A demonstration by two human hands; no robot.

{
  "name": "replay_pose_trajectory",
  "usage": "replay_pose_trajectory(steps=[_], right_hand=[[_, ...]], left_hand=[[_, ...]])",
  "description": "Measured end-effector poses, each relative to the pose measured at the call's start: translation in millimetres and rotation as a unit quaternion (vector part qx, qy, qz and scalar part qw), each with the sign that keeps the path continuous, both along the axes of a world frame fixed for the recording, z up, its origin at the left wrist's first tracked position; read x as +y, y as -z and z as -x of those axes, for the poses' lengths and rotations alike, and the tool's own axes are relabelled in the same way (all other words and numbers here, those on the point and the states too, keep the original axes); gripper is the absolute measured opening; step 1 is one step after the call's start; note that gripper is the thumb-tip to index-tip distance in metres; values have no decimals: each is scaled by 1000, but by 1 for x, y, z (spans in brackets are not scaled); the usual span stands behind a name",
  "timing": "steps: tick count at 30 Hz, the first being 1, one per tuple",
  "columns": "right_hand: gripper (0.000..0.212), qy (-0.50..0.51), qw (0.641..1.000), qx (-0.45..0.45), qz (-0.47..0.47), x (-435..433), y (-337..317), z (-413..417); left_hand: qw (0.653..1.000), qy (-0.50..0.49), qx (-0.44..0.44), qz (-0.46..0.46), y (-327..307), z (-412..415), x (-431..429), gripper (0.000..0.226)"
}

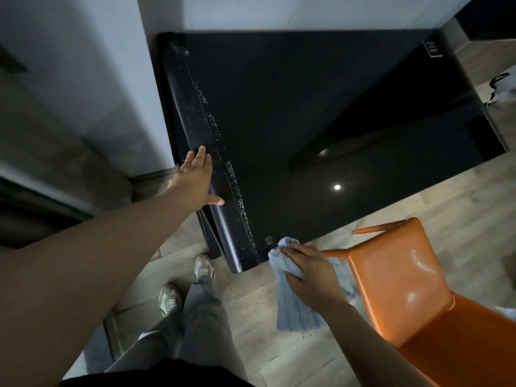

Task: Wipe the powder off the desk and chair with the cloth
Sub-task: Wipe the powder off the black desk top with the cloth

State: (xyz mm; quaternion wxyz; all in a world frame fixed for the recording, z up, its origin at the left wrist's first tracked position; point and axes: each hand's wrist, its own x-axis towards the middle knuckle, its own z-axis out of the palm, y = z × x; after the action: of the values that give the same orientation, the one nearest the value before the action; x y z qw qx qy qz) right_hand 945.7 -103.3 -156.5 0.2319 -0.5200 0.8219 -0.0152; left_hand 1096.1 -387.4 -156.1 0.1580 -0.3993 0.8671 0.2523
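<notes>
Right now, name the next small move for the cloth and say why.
Probably push the blue cloth forward from the near corner of the desk along the white powder line. The right hand grips the cloth just at that corner, where the line ends, and the left hand lies flat on the black strip beside the powder.

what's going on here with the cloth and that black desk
A person stands at a black desk, cleaning up. Their right hand holds a light blue cloth at the desk's near corner, while the left hand rests flat on the desk's left edge. A trail of white powder runs along that side, not yet wiped. The orange chair beside them shows whitish smears on its seat.
</notes>
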Motion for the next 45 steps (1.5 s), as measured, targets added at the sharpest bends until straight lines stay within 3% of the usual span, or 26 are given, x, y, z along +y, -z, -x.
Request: replay_pose_trajectory(steps=[4, 9, 13, 24, 28, 35, 41, 45], right_hand=[[49, 35, 999, -11, 37, -13, -19, 2], [49, 21, 995, 7, 96, -71, -47, 4], [46, 14, 990, 0, 138, -137, -66, 2], [42, -68, 982, 0, 174, -331, -75, 29], [42, -93, 983, 7, 161, -404, -66, 44], [35, -55, 985, -42, 158, -505, -37, 53], [45, -84, 987, -2, 139, -562, -7, 54], [40, -89, 988, 49, 117, -578, 13, 52]], left_hand=[[998, -28, 42, -23, -6, -21, 5, 105], [996, -56, 44, -59, -19, -57, 7, 66], [995, -75, 10, -64, -27, -84, -2, 69], [977, -195, 63, -62, -25, -107, -65, 59], [980, -193, 23, -48, -18, -106, -95, 60], [966, -247, 60, -42, 5, -107, -128, 60], [959, -270, 70, -46, 24, -106, -143, 59], [958, -276, 71, -46, 31, -105, -148, 56]])
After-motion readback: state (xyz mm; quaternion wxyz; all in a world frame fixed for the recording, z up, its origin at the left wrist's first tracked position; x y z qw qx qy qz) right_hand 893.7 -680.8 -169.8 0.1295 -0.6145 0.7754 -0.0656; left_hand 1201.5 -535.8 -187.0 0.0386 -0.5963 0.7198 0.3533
